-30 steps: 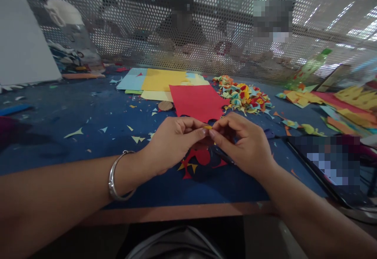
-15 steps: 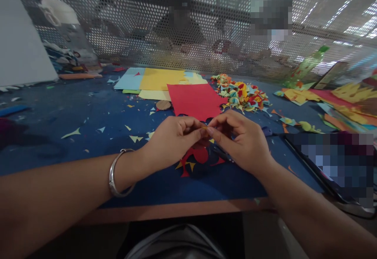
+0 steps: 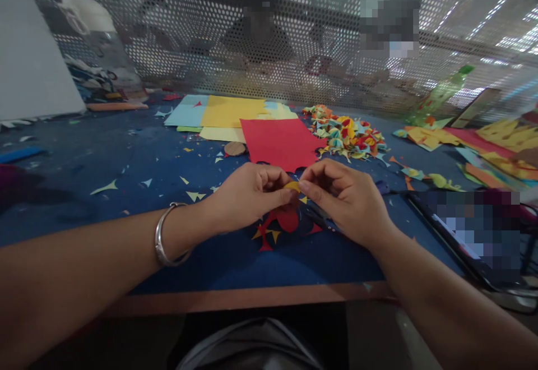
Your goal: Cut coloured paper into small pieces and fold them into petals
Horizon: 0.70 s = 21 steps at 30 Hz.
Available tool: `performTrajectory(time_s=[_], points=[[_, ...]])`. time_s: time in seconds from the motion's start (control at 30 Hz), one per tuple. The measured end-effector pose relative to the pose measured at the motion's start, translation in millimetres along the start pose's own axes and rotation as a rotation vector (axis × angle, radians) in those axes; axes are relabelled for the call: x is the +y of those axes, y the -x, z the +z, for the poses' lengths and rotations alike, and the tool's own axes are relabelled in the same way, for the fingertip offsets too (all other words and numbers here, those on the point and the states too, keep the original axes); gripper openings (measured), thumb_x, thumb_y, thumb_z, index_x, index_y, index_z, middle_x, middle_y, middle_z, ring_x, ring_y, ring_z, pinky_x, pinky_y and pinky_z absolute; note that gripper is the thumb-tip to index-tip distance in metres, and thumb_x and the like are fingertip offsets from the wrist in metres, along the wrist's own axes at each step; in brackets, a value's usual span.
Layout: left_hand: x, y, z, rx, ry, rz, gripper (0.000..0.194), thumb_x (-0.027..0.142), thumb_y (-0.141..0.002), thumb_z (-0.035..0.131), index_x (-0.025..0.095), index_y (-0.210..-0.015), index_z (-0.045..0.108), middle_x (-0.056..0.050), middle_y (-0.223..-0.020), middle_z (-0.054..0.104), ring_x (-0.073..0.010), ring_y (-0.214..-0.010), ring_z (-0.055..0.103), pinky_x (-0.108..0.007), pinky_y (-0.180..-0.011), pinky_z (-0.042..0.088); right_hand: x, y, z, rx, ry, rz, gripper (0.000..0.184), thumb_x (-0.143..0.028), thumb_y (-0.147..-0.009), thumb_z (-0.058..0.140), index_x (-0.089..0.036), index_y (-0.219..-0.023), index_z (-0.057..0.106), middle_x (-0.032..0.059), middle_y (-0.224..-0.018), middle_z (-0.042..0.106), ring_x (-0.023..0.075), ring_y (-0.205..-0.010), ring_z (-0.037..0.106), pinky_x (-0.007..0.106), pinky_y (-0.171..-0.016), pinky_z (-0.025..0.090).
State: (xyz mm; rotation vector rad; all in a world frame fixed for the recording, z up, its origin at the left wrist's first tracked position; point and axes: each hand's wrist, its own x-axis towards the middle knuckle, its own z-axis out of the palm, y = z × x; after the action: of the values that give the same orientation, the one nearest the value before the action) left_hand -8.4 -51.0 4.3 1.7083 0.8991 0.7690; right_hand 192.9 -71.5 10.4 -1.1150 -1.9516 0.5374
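Observation:
Between my fingertips is a small yellow paper piece [image 3: 293, 186], bent or curved, its full outline partly hidden. My left hand [image 3: 254, 196] pinches it from the left, thumb below and fingers above. From the other side my right hand [image 3: 342, 199] pinches its right edge. Under the hands lie red paper cutouts [image 3: 287, 221], one of them rounded, with small yellow scraps [image 3: 275, 236] beside them. Dark scissors [image 3: 318, 218] rest partly beneath my right hand. Just beyond my fingers is a red paper sheet [image 3: 279, 143] with a scalloped, cut near edge.
Yellow sheets [image 3: 233, 112] and blue sheets [image 3: 187, 111] lie behind. A heap of colourful paper pieces [image 3: 348, 134] sits at back right. A wooden disc [image 3: 234, 148], a phone-like device [image 3: 458, 235], a water bottle [image 3: 109, 50] and a perforated metal screen [image 3: 189, 33] surround the work.
The yellow paper piece shows more between my fingertips, where before only a sliver was visible. My hands have parted slightly. The sheets and scraps have stayed put.

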Motion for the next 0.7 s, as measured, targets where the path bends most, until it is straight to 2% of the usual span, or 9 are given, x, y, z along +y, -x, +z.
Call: performTrajectory(time_s=[0.13,0.3,0.43,0.57,0.7], points=[[-1.2,-0.9,1.8,-0.008,0.178,-0.047,0.022,0.032,-0.084,0.074,0.013,-0.074,0.073,0.000,-0.068,0.064,-0.0092,-0.064,0.053,-0.023,-0.064,0.041,-1.9,0.1,-1.0,0.018,-0.036,-0.003,0.012,-0.028,-0.093,0.068,-0.018,-0.086,0.068,-0.0017,-0.074,0.064,0.0082,-0.060,0.053,0.022,-0.054,0.041],[2.2,-0.5,5.5,0.093,0.561,-0.165,0.020,0.031,-0.071,0.087,0.015,-0.071,0.075,0.001,-0.071,0.068,-0.0090,-0.068,0.059,-0.022,-0.066,0.044,-6.2,0.0,-1.6,0.114,-0.036,-0.017,0.010,-0.026,-0.093,0.066,-0.019,-0.086,0.068,-0.0029,-0.070,0.063,0.0072,-0.054,0.051,0.022,-0.050,0.039],[2.2,-0.3,6.7,0.164,0.613,-0.157,0.017,0.028,-0.071,0.088,0.016,-0.070,0.077,0.001,-0.071,0.069,-0.0074,-0.065,0.056,-0.021,-0.063,0.042,-7.5,0.5,0.1,0.122,-0.024,-0.022,0.007,-0.023,-0.091,0.067,-0.019,-0.085,0.067,-0.0035,-0.068,0.061,0.0069,-0.051,0.049,0.022,-0.047,0.039],[0.8,0.0,7.7,0.154,0.673,-0.207,0.023,0.031,-0.065,0.092,0.015,-0.069,0.077,0.000,-0.072,0.069,-0.0085,-0.067,0.058,-0.021,-0.066,0.044,-4.4,3.2,2.4,0.096,-0.007,-0.061,0.004,-0.023,-0.091,0.068,-0.020,-0.090,0.067,0.0004,-0.080,0.064,0.0110,-0.065,0.059,0.024,-0.057,0.048],[1.7,-0.3,9.2,0.149,0.747,-0.263,0.019,0.025,-0.067,0.091,0.013,-0.071,0.077,-0.001,-0.074,0.070,-0.0073,-0.067,0.060,-0.018,-0.064,0.045,-0.8,5.1,3.2,0.093,0.055,-0.126,0.003,-0.021,-0.091,0.067,-0.019,-0.093,0.067,0.0004,-0.081,0.063,0.0109,-0.067,0.059,0.024,-0.058,0.048]])
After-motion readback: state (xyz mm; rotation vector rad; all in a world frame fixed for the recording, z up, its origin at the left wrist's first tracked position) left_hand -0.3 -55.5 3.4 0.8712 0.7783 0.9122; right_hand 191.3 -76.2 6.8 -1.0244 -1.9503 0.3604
